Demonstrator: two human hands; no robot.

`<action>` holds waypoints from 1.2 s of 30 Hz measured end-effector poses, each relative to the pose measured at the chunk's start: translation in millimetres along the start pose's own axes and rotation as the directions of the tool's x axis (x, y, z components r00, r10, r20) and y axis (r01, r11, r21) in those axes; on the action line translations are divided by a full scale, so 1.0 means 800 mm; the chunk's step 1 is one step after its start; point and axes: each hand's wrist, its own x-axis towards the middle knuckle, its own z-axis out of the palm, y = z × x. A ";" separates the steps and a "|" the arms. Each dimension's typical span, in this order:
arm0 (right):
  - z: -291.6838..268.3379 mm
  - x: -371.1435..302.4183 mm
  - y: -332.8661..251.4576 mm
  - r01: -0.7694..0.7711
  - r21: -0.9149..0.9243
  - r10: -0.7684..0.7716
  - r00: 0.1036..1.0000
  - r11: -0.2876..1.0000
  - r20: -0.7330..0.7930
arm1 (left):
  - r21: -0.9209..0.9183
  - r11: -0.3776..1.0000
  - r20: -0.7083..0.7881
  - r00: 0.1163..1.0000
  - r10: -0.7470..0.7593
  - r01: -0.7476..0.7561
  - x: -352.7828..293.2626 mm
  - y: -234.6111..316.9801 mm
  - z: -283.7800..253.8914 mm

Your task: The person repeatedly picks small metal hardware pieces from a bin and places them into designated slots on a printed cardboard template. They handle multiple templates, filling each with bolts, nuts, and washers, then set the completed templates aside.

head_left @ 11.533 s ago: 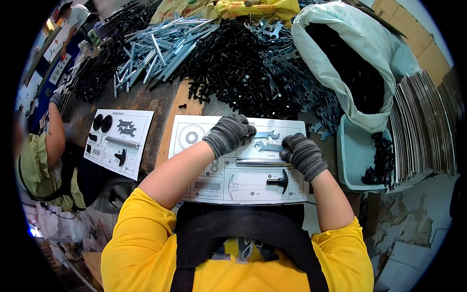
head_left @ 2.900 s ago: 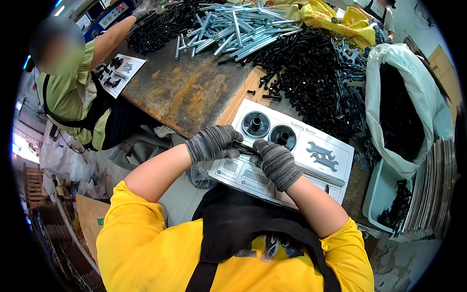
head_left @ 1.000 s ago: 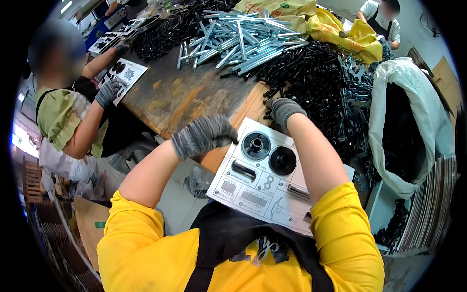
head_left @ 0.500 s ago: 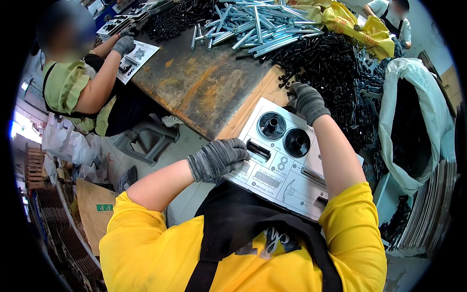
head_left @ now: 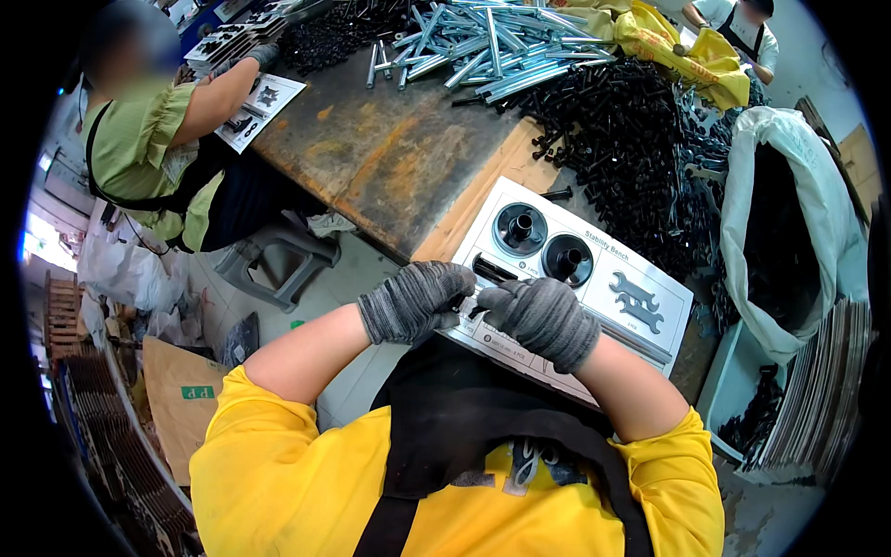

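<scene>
A white printed card point(head_left: 594, 243) with part outlines lies in front of me. Two black round flanged pieces point(head_left: 520, 228) sit on its far half, with dark bolts point(head_left: 492, 268) in a row just nearer. My left hand point(head_left: 418, 302), in a grey knit glove, is closed at the card's left edge. Beside it, my gloved right hand point(head_left: 546, 323) is closed over the card's near left part, fingertips close to the left's. Something small and dark shows between them, but the gloves hide what it is. A silver rod point(head_left: 640, 343) lies on the card, right of my right hand.
A heap of black bolts point(head_left: 622, 139) spreads beyond the card, with silver tubes point(head_left: 501, 46) behind it. An open white sack point(head_left: 742, 213) stands at the right. Across the worn table point(head_left: 362, 158), a co-worker point(head_left: 139, 139) sits at the left with another card.
My right hand has come back from the bolt heap to beside my left hand over the card. This uncovers printed wrench shapes. The left co-worker's arms have moved farther away.
</scene>
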 end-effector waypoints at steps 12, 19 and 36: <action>0.024 -0.018 -0.029 -0.355 0.122 0.344 0.934 0.927 0.102 | -0.011 0.999 0.083 0.995 -0.050 0.051 0.009 0.017 -0.002; 0.024 -0.014 -0.024 -0.273 0.139 0.257 0.958 0.952 0.123 | 0.050 0.998 0.096 0.994 -0.041 0.037 0.009 0.013 0.002; -0.015 -0.208 0.043 -0.307 0.490 0.555 0.652 0.816 -0.516 | 0.158 0.987 -0.081 0.997 0.010 0.003 0.007 0.011 0.010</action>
